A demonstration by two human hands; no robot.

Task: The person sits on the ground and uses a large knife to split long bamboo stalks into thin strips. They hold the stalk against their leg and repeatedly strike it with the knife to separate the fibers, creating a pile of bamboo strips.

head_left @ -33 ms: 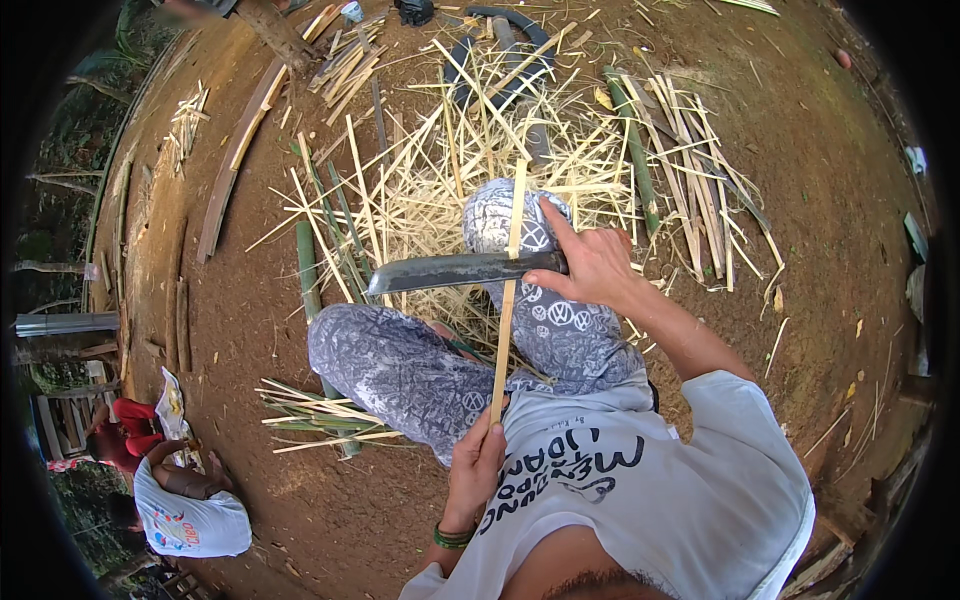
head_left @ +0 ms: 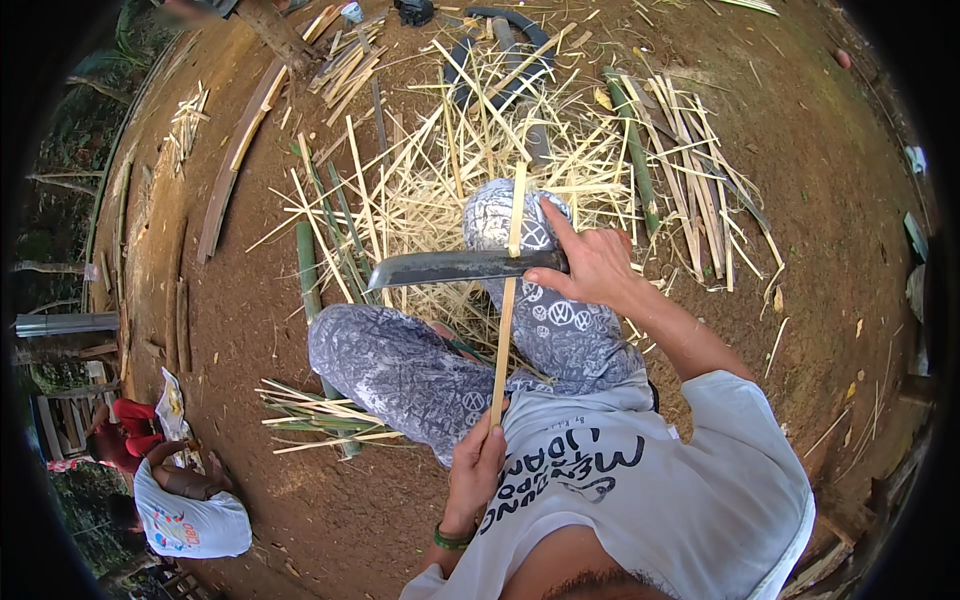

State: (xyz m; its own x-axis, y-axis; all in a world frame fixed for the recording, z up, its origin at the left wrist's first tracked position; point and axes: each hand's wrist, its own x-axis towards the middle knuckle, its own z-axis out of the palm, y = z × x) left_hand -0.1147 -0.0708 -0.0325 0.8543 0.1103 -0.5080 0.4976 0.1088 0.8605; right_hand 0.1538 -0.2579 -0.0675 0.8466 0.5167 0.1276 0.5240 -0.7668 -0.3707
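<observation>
Pale strip [head_left: 503, 350] slipped slightly bodyward; left grip [head_left: 478, 465] pinching it, right grip [head_left: 595, 265] holding machete [head_left: 440, 267], tip jutting free leftward.

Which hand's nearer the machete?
Right. The right hand grips one end of the machete; the left hand holds the pale strip lower in view, apart from it.

Floor's just brown dirt [head_left: 250, 345] and it's pretty littered — big messy heap of pale strips [head_left: 425, 205] in the middle, a black ring [head_left: 524, 18] at the far end of that. Green bamboo pole [head_left: 632, 150] and a loose spread of split slats [head_left: 695, 190] off to the right, long brown plank [head_left: 222, 195] way over left — plus some yellowed leaves [head_left: 778, 300] scattered about.
</observation>
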